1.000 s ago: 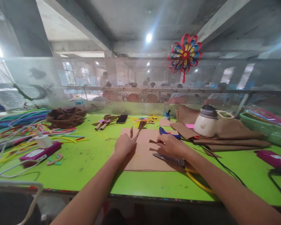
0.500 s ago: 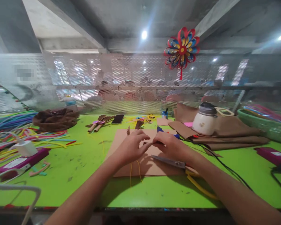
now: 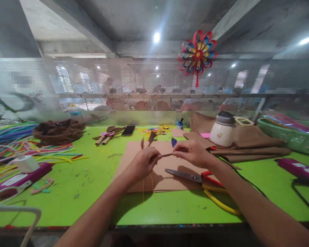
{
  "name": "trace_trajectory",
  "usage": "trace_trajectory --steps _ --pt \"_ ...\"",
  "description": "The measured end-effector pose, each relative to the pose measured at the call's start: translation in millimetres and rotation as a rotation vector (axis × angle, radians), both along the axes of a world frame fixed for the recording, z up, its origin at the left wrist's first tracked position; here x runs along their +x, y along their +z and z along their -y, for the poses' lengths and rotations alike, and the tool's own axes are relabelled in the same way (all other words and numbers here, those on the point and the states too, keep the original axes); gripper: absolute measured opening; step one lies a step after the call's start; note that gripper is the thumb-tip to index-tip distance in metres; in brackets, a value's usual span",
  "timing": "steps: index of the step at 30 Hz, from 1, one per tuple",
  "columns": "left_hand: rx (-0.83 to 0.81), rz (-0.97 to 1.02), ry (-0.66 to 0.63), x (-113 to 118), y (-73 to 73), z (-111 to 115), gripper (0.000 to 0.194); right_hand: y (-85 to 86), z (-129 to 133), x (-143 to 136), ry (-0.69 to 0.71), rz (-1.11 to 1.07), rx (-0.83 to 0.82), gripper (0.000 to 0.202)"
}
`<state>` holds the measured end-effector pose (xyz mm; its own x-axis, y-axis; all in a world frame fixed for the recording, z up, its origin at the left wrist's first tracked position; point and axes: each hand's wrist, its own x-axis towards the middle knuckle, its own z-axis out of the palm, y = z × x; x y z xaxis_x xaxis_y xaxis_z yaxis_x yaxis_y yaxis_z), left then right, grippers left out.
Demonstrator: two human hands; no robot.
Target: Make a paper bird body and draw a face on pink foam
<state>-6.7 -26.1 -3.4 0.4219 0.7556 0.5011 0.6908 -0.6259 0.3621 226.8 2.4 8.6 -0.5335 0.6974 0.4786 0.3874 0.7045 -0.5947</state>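
Between my two hands a thin brown paper strip [image 3: 166, 155] is stretched level. My left hand [image 3: 145, 161] pinches its left end, and my right hand [image 3: 192, 152] pinches the right end with thumb and fingers. Both hands are above a sheet of brown card [image 3: 159, 180]. Scissors [image 3: 186, 175] with red and yellow handles lie on the card, partly under my right forearm. Behind my left hand stands a small brown paper piece [image 3: 151, 137]. Two yellow strings [image 3: 152, 185] hang below that hand. A blue tool tip [image 3: 174, 142] shows beyond my right hand; the rest is hidden.
To the left lie pipe cleaners [image 3: 59, 151], a purple power strip [image 3: 23, 176] and a brown cloth bundle [image 3: 59, 132]. A phone [image 3: 128, 130] lies at the back. On the right are a white jar [image 3: 222, 130], folded brown paper [image 3: 254, 139] and a green basket [image 3: 288, 133].
My fingers have closed on the strip, and it now shows stretched between them. My right hand has shifted slightly right, and more of the scissors shows. The view has turned a little.
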Motion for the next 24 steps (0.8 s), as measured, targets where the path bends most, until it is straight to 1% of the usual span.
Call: trace_trajectory --steps 4,7,9,12,16,19,24 --pt "0.008 0.056 0.023 -3.6 -0.2 -3.2 0.02 -1.3 -11.4 11.0 -0.053 -0.136 -0.082 0.021" --pt "0.031 0.094 0.028 -3.3 -2.6 -6.3 0.022 -4.4 -17.4 12.3 -0.082 -0.248 -0.134 0.03" --pt "0.042 0.11 0.018 -1.1 -5.2 -7.4 0.02 -6.3 -17.1 8.5 -0.055 -0.283 -0.183 0.034" --pt "0.046 0.13 0.001 3.0 -9.0 -7.5 0.018 -7.9 -12.3 1.1 0.031 -0.282 -0.284 0.037" --pt "0.015 0.149 -0.005 6.0 -10.9 -6.8 0.016 -8.0 -6.7 -2.6 0.116 -0.281 -0.394 0.043" --pt "-0.023 0.163 0.004 6.4 -10.0 -6.0 0.016 -8.6 -6.1 -2.6 0.127 -0.299 -0.414 0.038" --pt "-0.119 0.2 0.029 6.8 -6.9 -3.7 0.018 -13.0 -8.4 -5.5 0.098 -0.317 -0.383 0.026"
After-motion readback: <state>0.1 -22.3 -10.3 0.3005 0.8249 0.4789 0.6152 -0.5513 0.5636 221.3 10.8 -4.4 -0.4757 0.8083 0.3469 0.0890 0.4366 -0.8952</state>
